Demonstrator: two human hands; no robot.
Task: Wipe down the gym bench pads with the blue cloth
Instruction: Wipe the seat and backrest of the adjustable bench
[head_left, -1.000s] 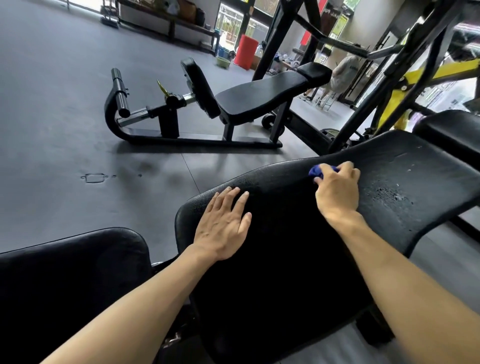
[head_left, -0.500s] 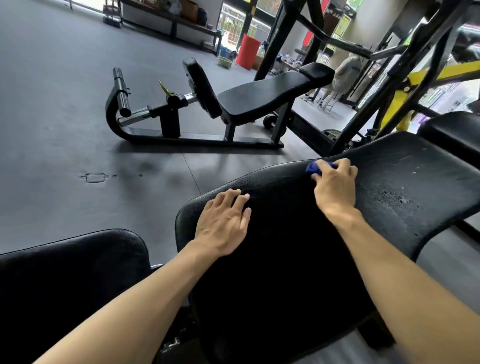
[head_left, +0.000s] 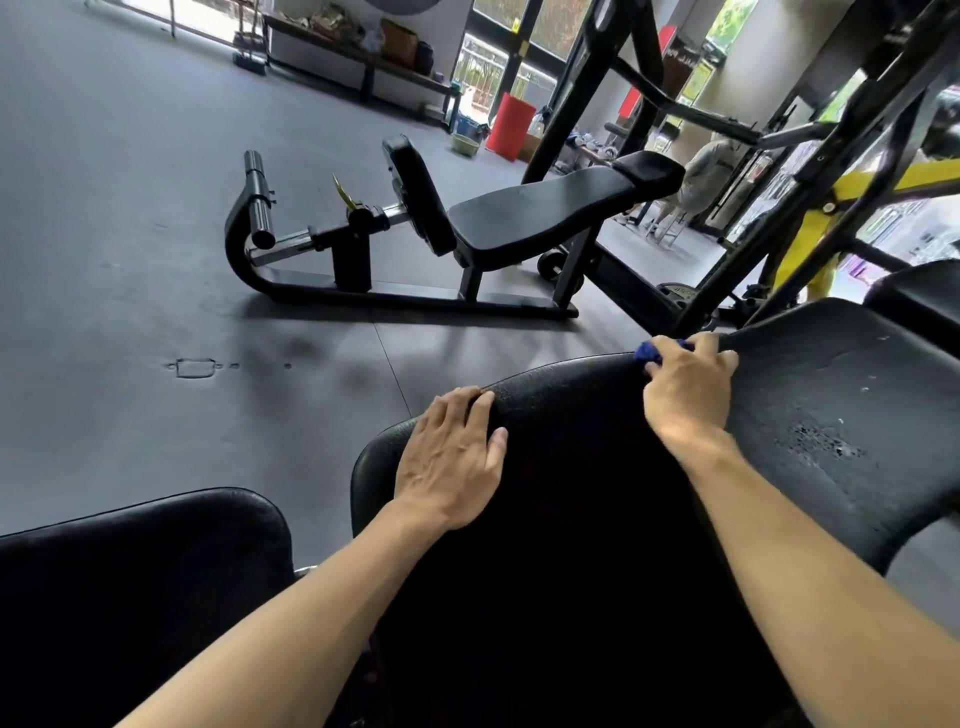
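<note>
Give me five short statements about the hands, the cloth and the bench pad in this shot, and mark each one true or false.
1. The right hand holds the blue cloth at the far edge of the bench pad. True.
2. The left hand grips a spray bottle. False: it holds nothing and rests on the pad, its fingers over the edge.
3. The pad surface to the right of the right hand looks worn and flaked. True.
4. The cloth lies spread flat over the whole pad. False: it is bunched up, only a small part showing past the right hand's fingers.
5. Both hands are on the other bench out on the floor. False: that bench stands untouched beyond them.
</note>
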